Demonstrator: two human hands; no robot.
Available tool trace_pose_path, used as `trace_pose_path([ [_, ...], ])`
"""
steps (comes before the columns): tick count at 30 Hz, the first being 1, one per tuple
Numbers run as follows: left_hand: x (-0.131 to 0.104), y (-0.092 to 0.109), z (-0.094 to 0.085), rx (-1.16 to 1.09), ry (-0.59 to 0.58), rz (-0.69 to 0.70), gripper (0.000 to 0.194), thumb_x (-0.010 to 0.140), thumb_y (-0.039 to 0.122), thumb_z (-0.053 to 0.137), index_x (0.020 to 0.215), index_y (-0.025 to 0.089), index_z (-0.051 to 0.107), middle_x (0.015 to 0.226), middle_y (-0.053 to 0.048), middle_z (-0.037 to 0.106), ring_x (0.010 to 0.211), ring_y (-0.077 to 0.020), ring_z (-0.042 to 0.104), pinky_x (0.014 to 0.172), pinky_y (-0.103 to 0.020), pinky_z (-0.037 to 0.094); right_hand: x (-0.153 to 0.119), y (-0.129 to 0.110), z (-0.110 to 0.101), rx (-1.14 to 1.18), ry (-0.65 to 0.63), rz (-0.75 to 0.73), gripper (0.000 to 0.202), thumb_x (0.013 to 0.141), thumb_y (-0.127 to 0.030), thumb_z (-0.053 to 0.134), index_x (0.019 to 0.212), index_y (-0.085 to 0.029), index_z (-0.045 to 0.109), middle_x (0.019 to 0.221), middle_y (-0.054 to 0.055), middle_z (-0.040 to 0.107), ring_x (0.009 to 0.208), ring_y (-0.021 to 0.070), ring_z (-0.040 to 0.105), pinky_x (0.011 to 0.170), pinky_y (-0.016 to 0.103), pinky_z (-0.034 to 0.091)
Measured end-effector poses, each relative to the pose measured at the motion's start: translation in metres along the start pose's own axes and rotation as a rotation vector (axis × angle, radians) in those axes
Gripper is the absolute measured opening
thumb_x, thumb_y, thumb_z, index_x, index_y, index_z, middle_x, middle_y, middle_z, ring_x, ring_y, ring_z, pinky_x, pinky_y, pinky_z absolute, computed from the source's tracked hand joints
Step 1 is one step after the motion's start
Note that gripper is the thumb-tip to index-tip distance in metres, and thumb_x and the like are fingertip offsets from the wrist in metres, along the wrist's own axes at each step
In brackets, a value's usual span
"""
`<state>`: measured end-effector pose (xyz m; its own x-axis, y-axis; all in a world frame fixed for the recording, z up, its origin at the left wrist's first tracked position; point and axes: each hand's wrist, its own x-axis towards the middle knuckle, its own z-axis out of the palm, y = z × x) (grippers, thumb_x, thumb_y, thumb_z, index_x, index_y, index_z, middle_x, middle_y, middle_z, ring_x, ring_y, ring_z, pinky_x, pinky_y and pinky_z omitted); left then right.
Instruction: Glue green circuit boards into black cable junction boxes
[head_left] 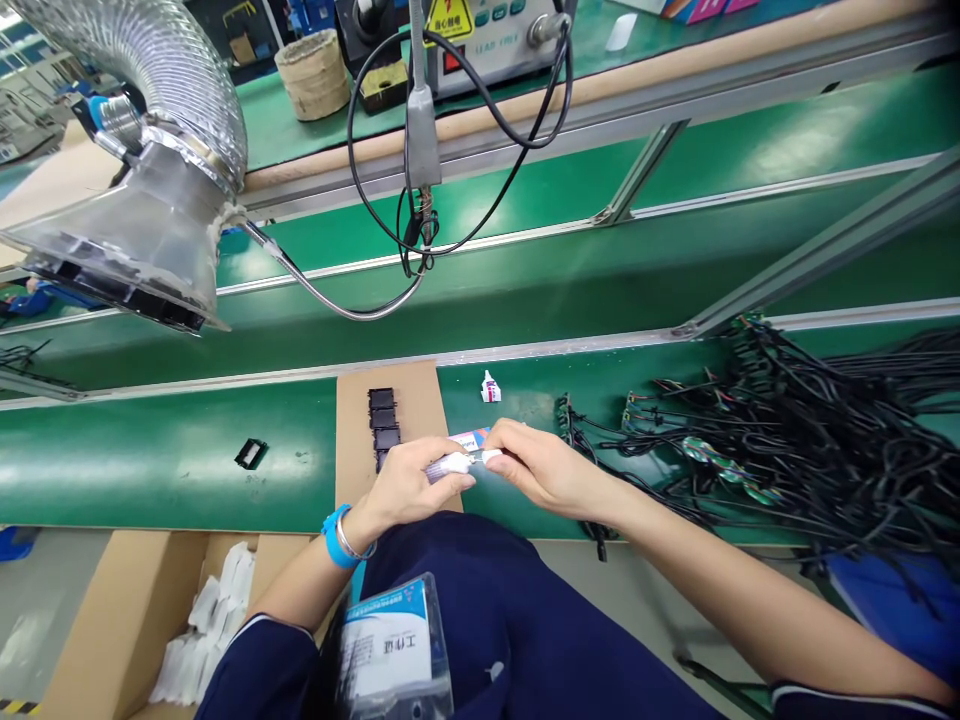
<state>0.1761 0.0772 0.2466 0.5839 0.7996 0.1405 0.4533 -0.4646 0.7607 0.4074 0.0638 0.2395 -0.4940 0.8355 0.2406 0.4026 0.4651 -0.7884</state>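
Observation:
My left hand is closed round a white tube, its nozzle end pointing right. Facing it, my right hand pinches a small white cap at the tip of that nozzle; whether the two touch, I cannot tell. Just behind my fingers lies a printed box, partly hidden. Beyond it is a small white crumpled-looking tube or bottle. Left of my hands, several black plastic housings stand in a row on a cardboard sheet, the nearest one partly covered by my left hand.
A heap of black cables with small circuit boards covers the bench's right side. A single black housing lies at left. Below left, an open carton holds white pieces. A fume hood and looped cable hang overhead.

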Motion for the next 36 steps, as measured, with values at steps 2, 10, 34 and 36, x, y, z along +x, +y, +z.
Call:
trace_pose_path([
  [2,0.001,0.002,-0.002,-0.048,0.016,0.01,0.024,0.087,0.04,0.069,0.1,0.02,0.07,0.091,-0.004,0.074,0.077,-0.016,0.067,0.074,-0.028,0.053,-0.001,-0.001,-0.001,0.082,0.018,-0.014,0.036,0.105,-0.046,0.036,0.093,-0.019,0.056,0.085,0.005,0.06,0.073,0.0136,0.055,0.065,0.026,0.045],
  [10,0.001,0.002,0.0,-0.104,0.116,0.111,0.025,0.086,0.041,0.072,0.098,0.018,0.071,0.084,-0.004,0.073,0.069,-0.0136,0.064,0.066,-0.025,0.051,0.001,0.001,0.007,0.38,0.046,0.054,0.035,0.102,-0.051,0.045,0.097,-0.019,0.06,0.087,0.003,0.059,0.072,0.0115,0.054,0.064,0.025,0.045],
  [34,-0.02,-0.011,0.012,-0.203,0.309,0.171,0.033,0.087,0.051,0.071,0.097,0.02,0.07,0.08,-0.005,0.073,0.07,-0.0162,0.068,0.067,-0.03,0.055,0.004,-0.022,0.018,0.692,0.129,0.022,0.024,0.089,-0.041,0.072,0.099,-0.021,0.064,0.088,0.004,0.063,0.074,0.013,0.059,0.065,0.027,0.053],
  [36,-0.022,-0.011,0.011,-0.211,0.311,0.185,0.03,0.087,0.048,0.071,0.099,0.02,0.07,0.079,-0.004,0.073,0.069,-0.0157,0.067,0.066,-0.029,0.055,0.004,-0.026,0.017,0.629,0.131,-0.018,0.021,0.09,-0.039,0.071,0.099,-0.021,0.064,0.09,0.004,0.065,0.077,0.0134,0.06,0.069,0.027,0.053],
])
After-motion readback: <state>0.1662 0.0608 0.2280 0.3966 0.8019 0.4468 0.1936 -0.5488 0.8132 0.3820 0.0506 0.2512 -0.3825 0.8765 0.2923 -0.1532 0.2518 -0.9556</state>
